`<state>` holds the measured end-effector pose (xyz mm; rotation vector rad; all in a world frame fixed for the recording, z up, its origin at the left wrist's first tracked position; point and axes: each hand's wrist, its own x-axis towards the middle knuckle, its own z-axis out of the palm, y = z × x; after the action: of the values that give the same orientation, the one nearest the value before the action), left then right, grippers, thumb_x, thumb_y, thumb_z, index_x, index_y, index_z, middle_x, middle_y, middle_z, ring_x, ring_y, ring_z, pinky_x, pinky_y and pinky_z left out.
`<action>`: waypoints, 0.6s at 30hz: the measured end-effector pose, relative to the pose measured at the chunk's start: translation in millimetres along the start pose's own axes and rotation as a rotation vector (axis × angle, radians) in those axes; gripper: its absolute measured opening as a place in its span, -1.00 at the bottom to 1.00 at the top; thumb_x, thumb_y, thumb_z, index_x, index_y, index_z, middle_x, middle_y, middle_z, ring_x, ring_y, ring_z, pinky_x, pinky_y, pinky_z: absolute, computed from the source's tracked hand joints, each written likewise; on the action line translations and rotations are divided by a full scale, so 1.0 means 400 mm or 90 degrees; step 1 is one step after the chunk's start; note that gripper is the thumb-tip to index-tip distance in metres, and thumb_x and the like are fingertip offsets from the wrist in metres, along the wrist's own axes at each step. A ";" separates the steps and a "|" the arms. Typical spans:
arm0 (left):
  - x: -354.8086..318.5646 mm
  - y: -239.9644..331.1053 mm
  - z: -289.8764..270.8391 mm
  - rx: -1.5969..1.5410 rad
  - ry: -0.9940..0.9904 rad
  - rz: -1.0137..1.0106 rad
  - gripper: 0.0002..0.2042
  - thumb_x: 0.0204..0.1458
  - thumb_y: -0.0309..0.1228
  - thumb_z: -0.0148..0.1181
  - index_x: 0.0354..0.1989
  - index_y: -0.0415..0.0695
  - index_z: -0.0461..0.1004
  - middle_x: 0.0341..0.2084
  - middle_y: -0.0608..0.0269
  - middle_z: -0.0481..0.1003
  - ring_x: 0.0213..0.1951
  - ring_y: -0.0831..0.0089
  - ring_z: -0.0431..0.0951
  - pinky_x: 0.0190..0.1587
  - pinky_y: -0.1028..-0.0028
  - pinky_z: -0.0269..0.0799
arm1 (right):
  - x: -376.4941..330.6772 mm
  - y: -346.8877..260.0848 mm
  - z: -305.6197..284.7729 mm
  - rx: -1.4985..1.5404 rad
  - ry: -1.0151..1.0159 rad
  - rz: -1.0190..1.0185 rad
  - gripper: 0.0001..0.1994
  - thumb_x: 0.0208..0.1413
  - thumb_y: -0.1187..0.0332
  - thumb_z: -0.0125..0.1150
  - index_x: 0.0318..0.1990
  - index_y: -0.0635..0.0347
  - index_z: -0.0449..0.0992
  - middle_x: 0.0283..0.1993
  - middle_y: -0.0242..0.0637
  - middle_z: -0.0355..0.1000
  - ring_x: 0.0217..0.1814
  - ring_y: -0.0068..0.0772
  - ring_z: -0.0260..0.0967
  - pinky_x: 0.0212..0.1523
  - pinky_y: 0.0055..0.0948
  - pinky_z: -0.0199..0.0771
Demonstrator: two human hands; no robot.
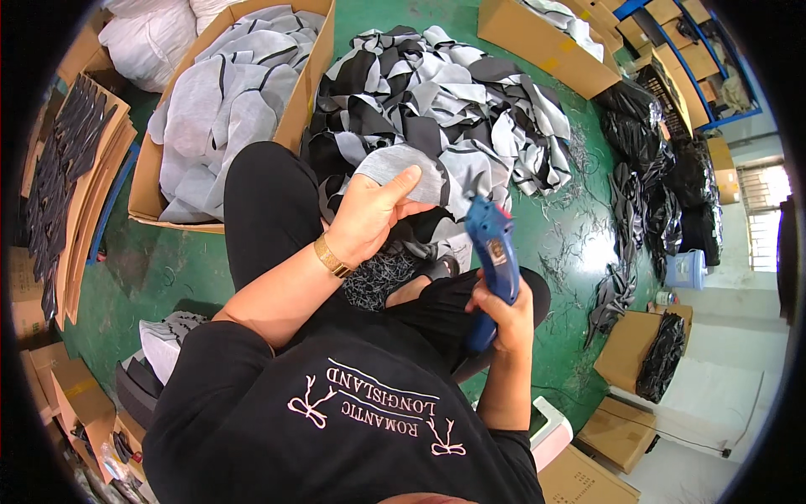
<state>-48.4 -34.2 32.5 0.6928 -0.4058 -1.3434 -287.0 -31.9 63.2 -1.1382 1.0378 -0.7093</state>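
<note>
- Grey fabric pieces (pixel 201 118), black-edged, fill the cardboard carton (pixel 311 84) at our left; we take them as probably finished — though we cannot be sure.
- Our left hand (pixel 369 214) pinches a rounded grey piece (pixel 390 160) between thumb and fingers, above our lap; this one is, we judge, partway through.
- Below it, between our legs, a heap of narrow trimmings (pixel 378 281) suggests that plenty of cutting is done.
- Beyond our hands, a wide pile of grey-and-black fabric (pixel 441 92) lies loose on the green floor (pixel 579 328); we judge this the part left, and it looks sizeable.
- Our right hand (pixel 508 315) wraps its fingers round a blue handheld electric cutter (pixel 504 273), head near the held piece — whether they touch, we cannot tell.
- Farther right, scattered strips (pixel 579 155) await sweeping.
</note>
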 end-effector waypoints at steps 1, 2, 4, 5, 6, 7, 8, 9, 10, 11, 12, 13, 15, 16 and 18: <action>0.000 -0.002 0.001 0.006 -0.002 0.018 -0.79 0.14 -0.47 0.11 -0.07 -0.20 0.40 -0.19 0.23 0.51 -0.16 0.42 0.55 -0.12 0.34 0.54 | -0.009 0.009 0.001 0.000 -0.010 0.013 -0.63 -0.22 0.52 0.26 -0.18 0.43 0.39 -0.50 -0.27 0.38 -0.56 -0.43 0.36 -0.45 -0.50 0.40; 0.000 -0.001 0.008 0.005 -0.004 0.016 -0.79 0.14 -0.47 0.11 -0.07 -0.20 0.40 -0.19 0.23 0.51 -0.16 0.42 0.55 -0.12 0.34 0.54 | -0.017 0.015 0.003 -0.007 -0.011 0.029 -0.63 -0.23 0.53 0.28 -0.18 0.43 0.39 -0.48 -0.27 0.38 -0.56 -0.43 0.36 -0.49 -0.50 0.39; -0.004 0.004 0.023 0.026 0.020 0.027 -0.76 0.08 -0.55 0.14 -0.06 -0.19 0.40 -0.19 0.24 0.51 -0.15 0.43 0.54 -0.11 0.37 0.53 | -0.027 0.025 0.008 -0.023 -0.017 0.048 -0.64 -0.23 0.54 0.28 -0.19 0.43 0.40 -0.47 -0.27 0.39 -0.56 -0.44 0.36 -0.51 -0.51 0.39; -0.004 0.003 0.022 0.025 0.020 0.027 -0.76 0.08 -0.55 0.14 -0.06 -0.19 0.40 -0.19 0.24 0.51 -0.15 0.43 0.54 -0.11 0.37 0.53 | -0.029 0.029 0.012 -0.019 -0.020 0.057 -0.65 -0.22 0.54 0.28 -0.19 0.43 0.40 -0.47 -0.27 0.39 -0.57 -0.45 0.36 -0.52 -0.52 0.38; -0.004 0.001 0.021 0.039 0.023 0.025 -0.76 0.07 -0.57 0.14 -0.06 -0.19 0.40 -0.18 0.24 0.51 -0.15 0.43 0.54 -0.11 0.38 0.53 | -0.029 0.032 0.014 -0.020 -0.021 0.056 -0.65 -0.22 0.54 0.28 -0.19 0.43 0.40 -0.47 -0.27 0.39 -0.57 -0.45 0.36 -0.52 -0.52 0.38; -0.004 0.000 0.020 0.054 0.027 0.023 -0.75 0.06 -0.59 0.14 -0.06 -0.19 0.40 -0.18 0.24 0.51 -0.16 0.44 0.54 -0.11 0.40 0.52 | -0.029 0.035 0.016 -0.015 -0.019 0.061 -0.65 -0.21 0.54 0.28 -0.19 0.43 0.40 -0.47 -0.27 0.39 -0.58 -0.45 0.36 -0.53 -0.52 0.38; -0.004 0.000 0.022 0.053 0.026 0.024 -0.75 0.06 -0.59 0.14 -0.06 -0.19 0.40 -0.18 0.24 0.51 -0.16 0.44 0.54 -0.11 0.40 0.52 | -0.029 0.038 0.016 -0.010 -0.017 0.066 -0.65 -0.21 0.55 0.27 -0.19 0.43 0.40 -0.47 -0.27 0.39 -0.59 -0.46 0.36 -0.53 -0.52 0.38; -0.004 0.000 0.024 0.046 0.017 0.028 -0.75 0.05 -0.60 0.14 -0.07 -0.19 0.41 -0.18 0.24 0.51 -0.16 0.44 0.54 -0.12 0.40 0.52 | -0.029 0.040 0.015 -0.006 -0.016 0.064 -0.65 -0.22 0.54 0.27 -0.19 0.43 0.40 -0.47 -0.27 0.39 -0.59 -0.44 0.36 -0.55 -0.51 0.38; -0.004 0.001 0.025 0.039 0.007 0.032 -0.75 0.05 -0.60 0.14 -0.07 -0.19 0.41 -0.18 0.24 0.51 -0.16 0.45 0.54 -0.13 0.41 0.52 | -0.028 0.039 0.015 -0.006 -0.017 0.063 -0.65 -0.22 0.54 0.27 -0.19 0.43 0.40 -0.47 -0.27 0.39 -0.59 -0.44 0.36 -0.55 -0.51 0.38; -0.005 0.001 0.025 0.039 0.007 0.032 -0.75 0.05 -0.60 0.14 -0.07 -0.19 0.41 -0.18 0.24 0.51 -0.16 0.45 0.54 -0.13 0.41 0.52 | -0.028 0.038 0.015 0.006 -0.016 0.064 -0.65 -0.23 0.54 0.27 -0.19 0.43 0.40 -0.48 -0.26 0.39 -0.60 -0.44 0.35 -0.55 -0.51 0.38; -0.005 0.002 0.024 0.045 0.007 0.025 -0.75 0.05 -0.60 0.14 -0.07 -0.19 0.41 -0.18 0.24 0.51 -0.16 0.45 0.54 -0.13 0.42 0.52 | -0.027 0.037 0.014 0.019 -0.016 0.065 -0.64 -0.23 0.53 0.27 -0.19 0.44 0.40 -0.48 -0.26 0.38 -0.60 -0.44 0.35 -0.55 -0.51 0.38; -0.006 0.003 0.023 0.051 0.008 0.019 -0.75 0.04 -0.61 0.13 -0.08 -0.19 0.42 -0.18 0.24 0.51 -0.16 0.46 0.54 -0.13 0.42 0.52 | -0.025 0.037 0.013 0.018 -0.016 0.065 -0.64 -0.23 0.53 0.27 -0.19 0.44 0.40 -0.48 -0.26 0.38 -0.60 -0.44 0.35 -0.55 -0.51 0.38; -0.006 0.008 0.019 0.062 0.001 0.021 -0.75 0.04 -0.60 0.13 -0.08 -0.20 0.42 -0.18 0.24 0.51 -0.16 0.46 0.54 -0.14 0.43 0.52 | -0.020 0.037 0.007 0.029 -0.036 0.080 -0.66 -0.20 0.57 0.26 -0.18 0.40 0.40 -0.41 -0.28 0.40 -0.56 -0.49 0.36 -0.51 -0.52 0.39; -0.006 0.010 0.018 0.072 -0.007 0.024 -0.76 0.04 -0.60 0.13 -0.08 -0.20 0.42 -0.18 0.24 0.51 -0.17 0.47 0.54 -0.14 0.44 0.52 | -0.020 0.037 0.006 0.029 -0.037 0.080 -0.66 -0.20 0.57 0.26 -0.18 0.40 0.40 -0.41 -0.28 0.40 -0.56 -0.49 0.36 -0.51 -0.52 0.39; -0.004 0.009 0.017 0.068 -0.015 0.032 -0.76 0.04 -0.60 0.12 -0.08 -0.20 0.42 -0.19 0.25 0.51 -0.18 0.48 0.54 -0.15 0.46 0.52 | -0.020 0.033 0.005 0.020 -0.037 0.075 -0.66 -0.21 0.57 0.26 -0.18 0.41 0.40 -0.43 -0.29 0.40 -0.56 -0.48 0.37 -0.51 -0.52 0.39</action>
<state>-50.5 -34.0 40.1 0.7516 -0.5129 -1.2906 -288.9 -20.5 53.2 -1.0554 1.0330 -0.5939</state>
